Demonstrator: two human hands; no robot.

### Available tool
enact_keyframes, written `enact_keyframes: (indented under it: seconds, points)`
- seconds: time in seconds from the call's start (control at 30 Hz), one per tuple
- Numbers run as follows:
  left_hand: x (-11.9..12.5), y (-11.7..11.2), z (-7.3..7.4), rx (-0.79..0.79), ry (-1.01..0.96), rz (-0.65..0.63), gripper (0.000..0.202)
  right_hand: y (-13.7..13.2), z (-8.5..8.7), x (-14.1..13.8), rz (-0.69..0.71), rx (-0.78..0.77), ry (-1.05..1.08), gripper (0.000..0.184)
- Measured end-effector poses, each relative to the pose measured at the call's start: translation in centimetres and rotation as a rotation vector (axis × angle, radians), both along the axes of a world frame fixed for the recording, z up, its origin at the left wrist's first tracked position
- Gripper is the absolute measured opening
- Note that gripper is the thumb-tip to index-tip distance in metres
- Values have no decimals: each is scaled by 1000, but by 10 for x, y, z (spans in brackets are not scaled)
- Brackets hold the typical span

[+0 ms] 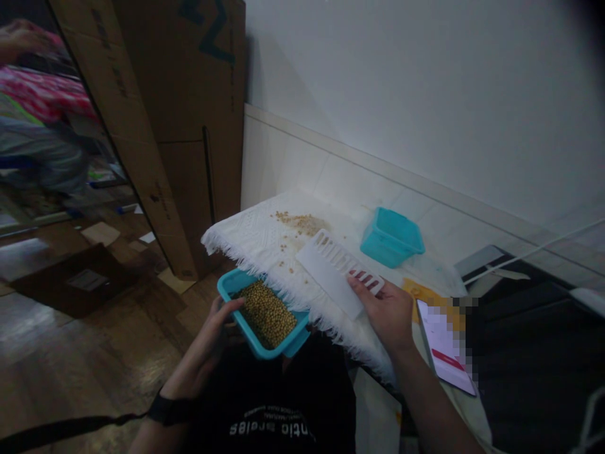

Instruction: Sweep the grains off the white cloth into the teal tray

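Note:
My left hand (222, 321) grips a teal plastic container (258, 345) at its left rim, thumb over the edge. Yellowish soybeans (271, 315) fill much of it, and it is held just below the table's front edge. In my right hand (385, 312) is a white flat plastic scraper (331, 274) with a row of slots along one side. The scraper is over the white fringed tablecloth (246, 224). Beyond it, a pile of loose soybeans (302, 222) lies on the cloth, with a few scattered nearer the fringe.
A second teal container (392, 236) stands on the table by the wall. To the right are a lit phone (444, 347), a yellow-orange packet (416, 291) and a white cable (534, 252). A tall cardboard box (189, 132) rises at the left; another person's arm (26, 41) shows beyond it.

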State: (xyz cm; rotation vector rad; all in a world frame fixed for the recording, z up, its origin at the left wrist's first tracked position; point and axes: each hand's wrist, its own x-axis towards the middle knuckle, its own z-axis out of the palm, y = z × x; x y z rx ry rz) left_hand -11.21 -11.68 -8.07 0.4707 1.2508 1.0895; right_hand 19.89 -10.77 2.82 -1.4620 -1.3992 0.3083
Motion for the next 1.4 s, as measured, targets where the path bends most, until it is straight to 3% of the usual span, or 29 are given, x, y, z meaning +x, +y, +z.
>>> enact_keyframes:
  seconds: [0.23,0.73,1.03,1.4]
  points:
    - [1,1,-4,-4,17,6,76,-39,-12,-9,-71,35,-70,42]
    - [1,0,0,11,7,14,74,-23,-8,-42,36,71,-97,47]
    - [0,-2,1,11,5,11,73,-40,-16,-35,-56,94,-129,39]
    - [-2,-2,2,19,20,11,66,-31,-16,-50,15,197,-135,34]
